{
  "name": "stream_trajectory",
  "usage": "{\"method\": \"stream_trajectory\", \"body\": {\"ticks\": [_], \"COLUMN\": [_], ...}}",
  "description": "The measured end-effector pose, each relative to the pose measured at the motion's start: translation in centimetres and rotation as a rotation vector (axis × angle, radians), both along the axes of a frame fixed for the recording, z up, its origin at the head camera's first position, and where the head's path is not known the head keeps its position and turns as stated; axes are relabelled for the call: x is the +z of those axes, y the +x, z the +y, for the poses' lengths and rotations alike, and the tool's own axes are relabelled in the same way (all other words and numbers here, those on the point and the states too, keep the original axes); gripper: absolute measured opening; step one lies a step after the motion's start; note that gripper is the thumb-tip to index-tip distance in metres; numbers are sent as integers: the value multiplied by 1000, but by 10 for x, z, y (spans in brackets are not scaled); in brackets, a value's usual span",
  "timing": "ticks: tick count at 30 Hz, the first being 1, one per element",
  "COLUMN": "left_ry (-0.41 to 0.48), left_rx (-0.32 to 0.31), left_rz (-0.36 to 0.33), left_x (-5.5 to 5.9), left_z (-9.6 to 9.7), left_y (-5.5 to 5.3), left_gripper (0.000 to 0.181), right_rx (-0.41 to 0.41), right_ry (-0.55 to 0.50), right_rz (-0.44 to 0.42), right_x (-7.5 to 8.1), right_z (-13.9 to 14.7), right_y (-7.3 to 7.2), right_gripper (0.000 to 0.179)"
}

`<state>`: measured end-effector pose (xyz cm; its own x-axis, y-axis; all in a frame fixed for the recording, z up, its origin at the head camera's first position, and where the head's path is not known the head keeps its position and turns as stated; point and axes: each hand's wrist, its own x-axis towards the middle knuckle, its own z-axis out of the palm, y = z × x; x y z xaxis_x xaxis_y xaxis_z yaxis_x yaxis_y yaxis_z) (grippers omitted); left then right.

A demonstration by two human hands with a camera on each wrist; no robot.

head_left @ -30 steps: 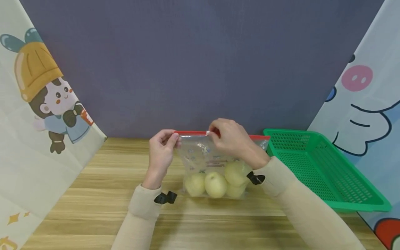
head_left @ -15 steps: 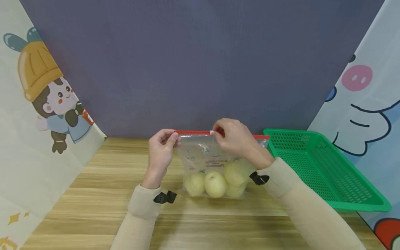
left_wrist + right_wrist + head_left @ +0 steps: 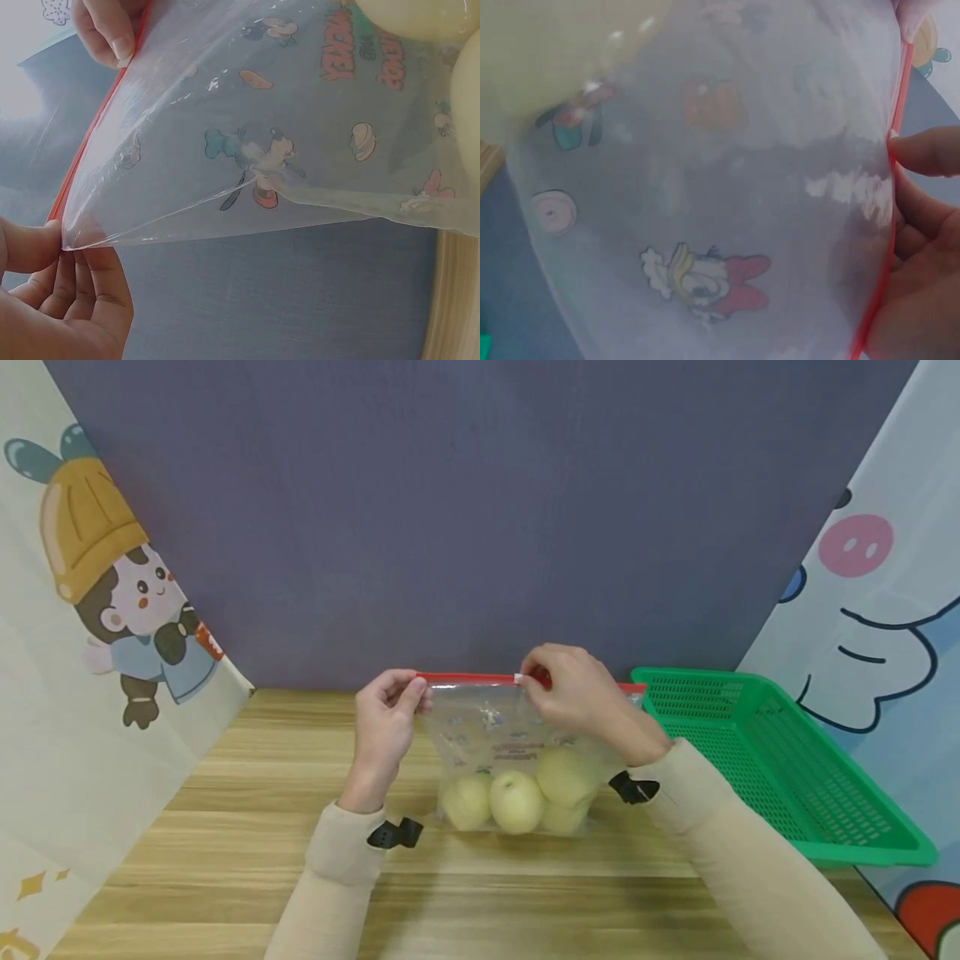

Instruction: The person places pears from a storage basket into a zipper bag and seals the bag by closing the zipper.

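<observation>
A clear zip bag [image 3: 480, 727] printed with cartoon figures stands on the table, its red zip strip [image 3: 468, 678] along the top. Several pale yellow-green round fruits [image 3: 517, 802] lie at its bottom. My left hand [image 3: 383, 718] pinches the top left corner between thumb and fingers; the left wrist view shows the thumb [image 3: 30, 244] on that corner. Right of the middle of the strip, my right hand [image 3: 573, 693] pinches a small white slider [image 3: 517, 678]. In the right wrist view the thumb [image 3: 930, 150] and fingers lie on either side of the red strip.
To the right of the bag stands a green plastic basket [image 3: 780, 777] with perforated walls, close to its right edge. A grey-blue panel [image 3: 480, 527] rises behind the wooden table [image 3: 247, 827]. Cartoon-printed sheets flank both sides.
My right hand has slid a short way to the right along the red strip, and the white slider has moved with it. The left hand keeps its grip on the corner.
</observation>
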<state>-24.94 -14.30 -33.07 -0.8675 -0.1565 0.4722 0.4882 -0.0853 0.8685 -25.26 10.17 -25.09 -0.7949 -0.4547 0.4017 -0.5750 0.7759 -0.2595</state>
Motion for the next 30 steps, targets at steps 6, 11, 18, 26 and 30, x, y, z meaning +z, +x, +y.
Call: {"method": "stream_trajectory", "body": {"ticks": [6,11,18,26,30], "left_ry": [-1,-4,-11,-9,-7], "left_rx": [26,50,53,48,44], "left_rz": [7,21,13,5,5], "left_x": [0,-1,-1,-3,-3], "left_z": [3,5,8,11,13], "left_y": [-1,-3,-4,-5,-5], "left_gripper": [14,11,12,13,13], "right_rx": [20,32,25,20,6], "right_ry": [-6,-4,-5,-9,-7], "right_rz": [5,16,10,10,12], "right_x": [0,1,-1,-2,-2], "right_z": [7,13,22,32,38], "right_y": [-1,-3,-6,-7,-8], "right_gripper": [13,13,14,13,13]}}
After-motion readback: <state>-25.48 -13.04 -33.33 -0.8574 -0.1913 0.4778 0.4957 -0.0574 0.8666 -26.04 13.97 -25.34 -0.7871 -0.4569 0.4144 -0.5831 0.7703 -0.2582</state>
